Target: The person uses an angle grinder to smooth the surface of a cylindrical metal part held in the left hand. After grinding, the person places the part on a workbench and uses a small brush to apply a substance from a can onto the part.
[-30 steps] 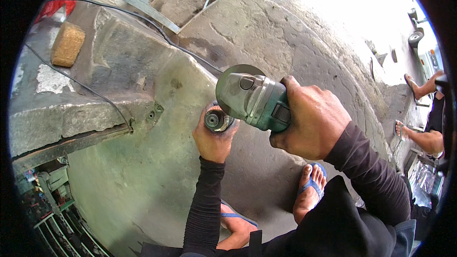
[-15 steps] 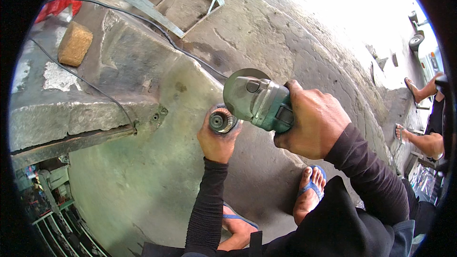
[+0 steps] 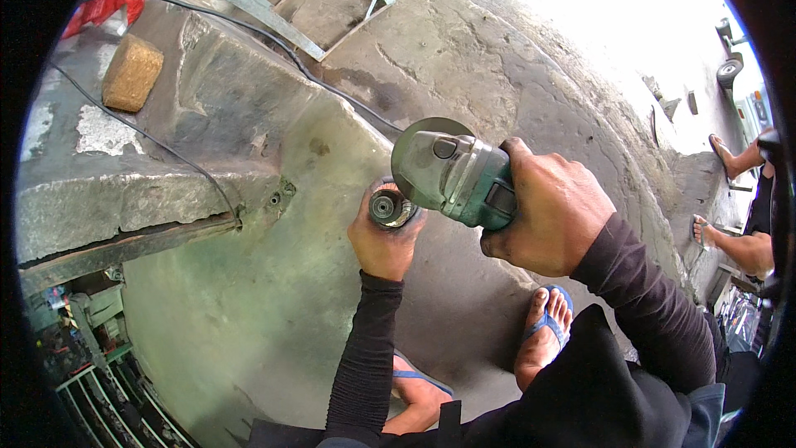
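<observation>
Cracked, stained concrete floor [image 3: 274,315] fills my head view of an open workshop yard, with a raised concrete ledge [image 3: 124,191] at left carrying a tan block [image 3: 131,72] and a black cable [image 3: 332,87] running off toward a metal frame [image 3: 315,8] at far centre. From my remote seat I see the right hand [image 3: 547,216] clenched around the body of a green angle grinder [image 3: 452,170], held in the air over the floor at mid-frame with its round guard turned to the left. Just below and left of the guard, the left hand [image 3: 383,236] is closed around a small round metal fitting [image 3: 388,207], fingers wrapped about its rim, holding it close under the grinder's head; whether the two actually touch I cannot tell. I judge the work on the grinder's head to be only midway: the fitting is in hand rather than seated, no disc shows on the tool, and nothing is being cut. Both feet in blue sandals [image 3: 543,328] stand near the bottom edge. At far right another person's bare legs [image 3: 738,241] are cut off by the rim, and glare washes out the ground beyond. Clutter at lower left [image 3: 83,348] is too dark and bent to name.
</observation>
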The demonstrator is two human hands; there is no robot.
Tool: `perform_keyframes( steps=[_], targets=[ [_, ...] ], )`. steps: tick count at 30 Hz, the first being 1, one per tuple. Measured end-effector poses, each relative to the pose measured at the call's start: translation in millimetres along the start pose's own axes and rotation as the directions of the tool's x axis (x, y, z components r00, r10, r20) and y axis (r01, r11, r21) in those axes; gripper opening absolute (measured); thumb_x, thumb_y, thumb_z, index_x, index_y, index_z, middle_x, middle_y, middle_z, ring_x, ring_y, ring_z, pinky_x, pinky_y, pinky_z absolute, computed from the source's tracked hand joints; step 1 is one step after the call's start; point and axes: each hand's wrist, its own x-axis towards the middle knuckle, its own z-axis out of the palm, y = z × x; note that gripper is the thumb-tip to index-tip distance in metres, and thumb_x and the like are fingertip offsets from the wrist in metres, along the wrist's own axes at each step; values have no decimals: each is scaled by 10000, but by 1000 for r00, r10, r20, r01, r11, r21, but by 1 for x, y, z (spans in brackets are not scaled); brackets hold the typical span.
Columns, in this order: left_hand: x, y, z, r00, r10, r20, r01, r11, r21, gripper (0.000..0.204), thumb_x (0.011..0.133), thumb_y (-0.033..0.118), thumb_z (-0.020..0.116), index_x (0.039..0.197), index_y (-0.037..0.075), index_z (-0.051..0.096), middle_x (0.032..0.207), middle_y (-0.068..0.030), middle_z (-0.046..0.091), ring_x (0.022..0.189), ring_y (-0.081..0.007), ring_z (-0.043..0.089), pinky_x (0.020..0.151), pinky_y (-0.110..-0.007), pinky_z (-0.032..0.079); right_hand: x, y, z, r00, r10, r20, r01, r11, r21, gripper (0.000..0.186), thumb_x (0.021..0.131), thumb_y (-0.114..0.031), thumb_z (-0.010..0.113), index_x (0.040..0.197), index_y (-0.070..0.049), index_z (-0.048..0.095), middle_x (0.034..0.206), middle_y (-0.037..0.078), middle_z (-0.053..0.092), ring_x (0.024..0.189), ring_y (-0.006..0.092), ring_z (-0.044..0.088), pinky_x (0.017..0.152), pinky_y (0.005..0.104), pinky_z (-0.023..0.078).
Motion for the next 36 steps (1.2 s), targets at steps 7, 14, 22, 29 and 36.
perform_keyframes(
  steps=[7,14,22,29,36],
  targets=[
    [1,-1,1,999,35,-19,-34,999,24,468,726,107,897,1139,67,680,1006,-67,766,910,-173,745,840,-321,580,-1,4,3,1000,-5,7,5,1000,30,601,633,-266,846,1044,62,556,810,250,677,813,448,710,764,485,575],
    [3,2,0,1000,-17,9,17,999,-33,561,705,98,911,1205,42,663,1037,-89,739,934,-182,709,875,-324,567,-14,22,5,984,-31,-178,49,994,95,581,605,-216,854,1071,12,591,822,224,685,807,443,706,762,472,570],
    [15,-1,-17,973,-40,229,55,997,-62,644,718,6,894,1303,-4,625,1183,-80,681,1070,-167,651,972,-333,537,-23,39,-12,979,130,-158,-95,973,212,594,589,-159,849,1119,9,640,868,195,709,824,389,722,805,433,575],
    [6,-4,-11,986,-85,145,102,988,-117,533,720,44,888,1203,6,665,1070,-61,720,962,-137,674,912,-305,545,-13,25,-4,995,-5,-97,23,982,190,581,602,-178,859,1090,1,600,827,219,683,817,439,706,770,471,573],
    [2,-2,-6,997,-59,57,65,992,-111,458,719,73,904,1123,14,695,1011,-52,753,909,-134,707,871,-298,567,1,10,0,997,-52,-54,54,998,33,595,624,-229,876,1049,62,578,812,238,681,794,427,719,749,464,578]
  ],
)
